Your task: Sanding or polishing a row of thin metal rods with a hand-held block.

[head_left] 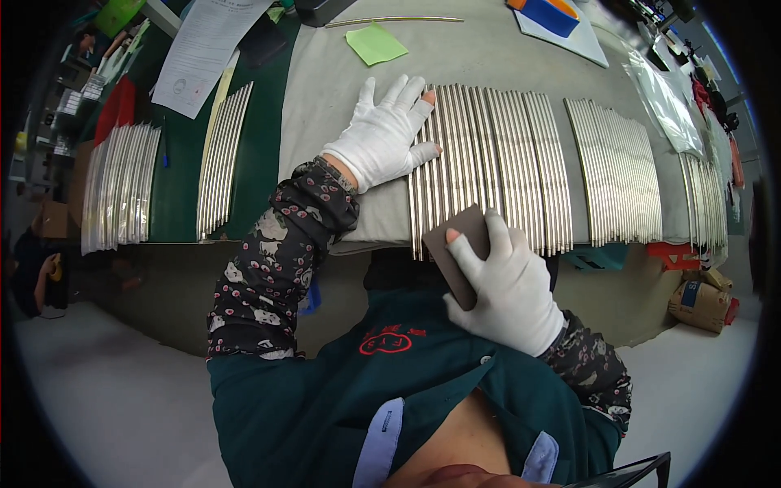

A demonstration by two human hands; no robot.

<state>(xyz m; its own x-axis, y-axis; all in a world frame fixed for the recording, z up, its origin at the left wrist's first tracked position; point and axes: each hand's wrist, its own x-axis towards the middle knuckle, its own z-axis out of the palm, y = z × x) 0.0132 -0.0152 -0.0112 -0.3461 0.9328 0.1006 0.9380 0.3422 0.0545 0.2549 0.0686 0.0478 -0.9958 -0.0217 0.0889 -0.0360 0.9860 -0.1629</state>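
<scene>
A row of slim silvery metal rods (504,154) lies side by side across the table in front of me, their near ends at its front edge. My left hand (381,137), in a white glove with some bare fingertips, rests on the row's left side, fingers stretched and spread. In my right hand (514,281), gloved the same way, is a flat grey-brown block (443,262) resembling a sanding sponge. The thumb presses on its face and the other fingers wrap its far side. It tilts over the rods' near ends; whether it touches them I cannot tell.
More rods (614,175) lie right of the row, and another bundle (708,203) beyond. To the left are loose rods (224,159) and plastic-wrapped ones (122,187). A green note (376,44), a single rod (394,19), a paper sheet (203,53) and an orange-blue tape roll (549,15) lie farther back.
</scene>
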